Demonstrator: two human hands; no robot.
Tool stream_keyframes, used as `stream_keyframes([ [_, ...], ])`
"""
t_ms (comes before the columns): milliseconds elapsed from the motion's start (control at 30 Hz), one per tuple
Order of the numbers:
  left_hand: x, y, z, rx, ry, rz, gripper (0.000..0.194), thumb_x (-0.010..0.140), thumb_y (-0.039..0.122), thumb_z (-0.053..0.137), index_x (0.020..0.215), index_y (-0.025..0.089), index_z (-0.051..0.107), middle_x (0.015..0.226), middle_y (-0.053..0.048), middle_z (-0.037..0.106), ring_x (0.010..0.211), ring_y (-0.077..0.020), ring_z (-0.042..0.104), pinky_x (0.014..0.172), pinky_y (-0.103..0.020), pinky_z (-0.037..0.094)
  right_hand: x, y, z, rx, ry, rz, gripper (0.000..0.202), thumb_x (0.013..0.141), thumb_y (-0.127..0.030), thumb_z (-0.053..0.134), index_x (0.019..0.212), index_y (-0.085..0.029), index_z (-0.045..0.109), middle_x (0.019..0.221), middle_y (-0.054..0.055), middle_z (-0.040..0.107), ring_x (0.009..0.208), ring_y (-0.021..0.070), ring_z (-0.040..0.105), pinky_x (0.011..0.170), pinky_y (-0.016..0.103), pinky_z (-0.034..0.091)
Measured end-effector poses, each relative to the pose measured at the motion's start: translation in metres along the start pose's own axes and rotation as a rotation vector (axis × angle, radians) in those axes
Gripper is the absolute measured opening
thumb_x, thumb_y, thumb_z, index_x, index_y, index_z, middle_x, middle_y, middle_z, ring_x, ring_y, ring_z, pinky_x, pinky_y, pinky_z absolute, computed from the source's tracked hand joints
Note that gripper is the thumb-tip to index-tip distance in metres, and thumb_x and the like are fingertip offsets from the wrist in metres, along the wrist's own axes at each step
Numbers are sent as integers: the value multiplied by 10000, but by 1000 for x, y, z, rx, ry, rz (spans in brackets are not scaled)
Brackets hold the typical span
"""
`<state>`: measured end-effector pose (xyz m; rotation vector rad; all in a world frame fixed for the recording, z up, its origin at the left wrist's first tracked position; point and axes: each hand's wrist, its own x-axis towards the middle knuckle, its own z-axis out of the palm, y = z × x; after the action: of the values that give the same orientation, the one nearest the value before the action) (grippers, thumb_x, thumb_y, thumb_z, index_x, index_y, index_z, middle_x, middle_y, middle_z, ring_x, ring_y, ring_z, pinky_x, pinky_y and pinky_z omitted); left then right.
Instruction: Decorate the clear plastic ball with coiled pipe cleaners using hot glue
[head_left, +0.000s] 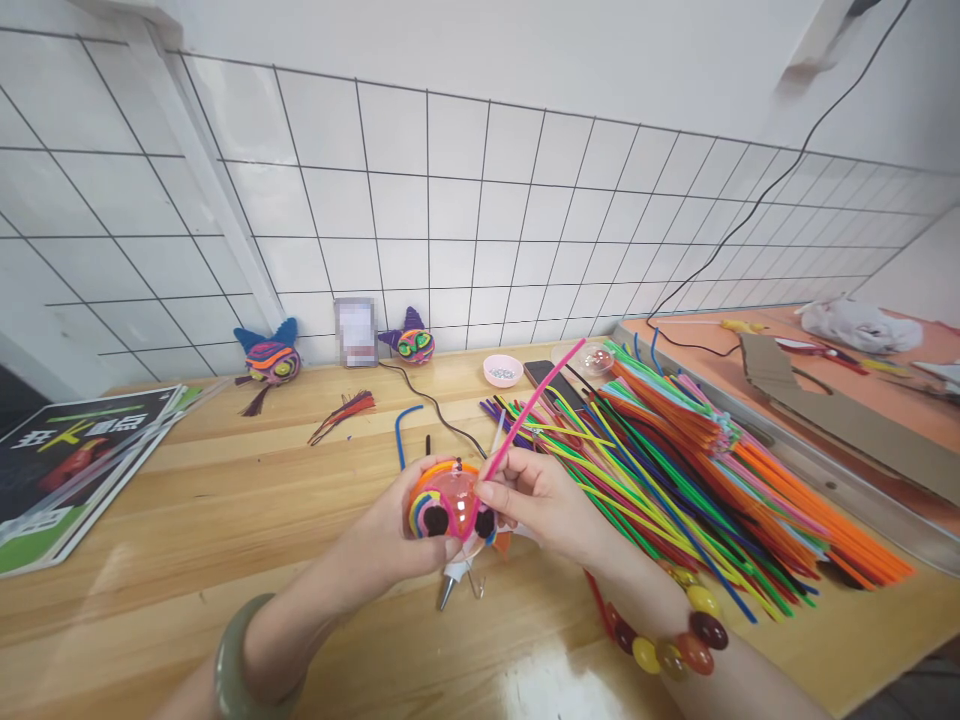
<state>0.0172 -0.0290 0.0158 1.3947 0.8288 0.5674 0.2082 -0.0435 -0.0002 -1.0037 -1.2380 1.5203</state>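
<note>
My left hand is wrapped round a clear plastic ball dressed with coloured pipe cleaners, with two round eyes that have black centres. Its thumb presses at the lower front of the ball. A pink pipe cleaner is pinched between the thumb and fingers of my right hand. One end slants up to the right; the other runs down across the ball's front between the eyes. Below the ball, the metal nozzle of a glue gun pokes out, its body mostly hidden by my hands.
Loose pipe cleaners spread over the right of the wooden table. Two finished fish-like figures, one purple and orange, one smaller, stand by the wall. A pink bowl, phone, cable and booklet lie around.
</note>
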Motion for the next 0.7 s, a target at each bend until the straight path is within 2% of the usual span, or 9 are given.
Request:
stream_keyframes([
  [233, 2, -5, 0, -24, 4, 17, 769, 644, 429, 765, 1260, 187, 372, 1018, -54, 589, 1068, -254, 505, 846, -330, 424, 1, 1, -1, -4, 13, 0, 392, 677, -489, 777, 788, -161, 594, 648, -38, 574, 536, 80, 523, 509, 206, 399],
  [500, 1, -6, -2, -31, 18, 10, 739, 648, 409, 757, 1249, 196, 385, 1019, -52, 590, 1092, -265, 498, 833, -325, 427, 3, 3, -5, -83, 19, -60, 359, 744, -483, 725, 815, -151, 611, 636, -33, 576, 521, 74, 505, 505, 210, 385],
  [700, 3, -14, -6, -47, 10, 53, 725, 676, 394, 747, 1271, 205, 380, 1076, -65, 584, 1108, -264, 499, 865, -333, 421, 4, 3, -4, -44, 28, -64, 372, 709, -476, 756, 808, -155, 598, 601, -57, 555, 485, 58, 485, 481, 197, 373],
])
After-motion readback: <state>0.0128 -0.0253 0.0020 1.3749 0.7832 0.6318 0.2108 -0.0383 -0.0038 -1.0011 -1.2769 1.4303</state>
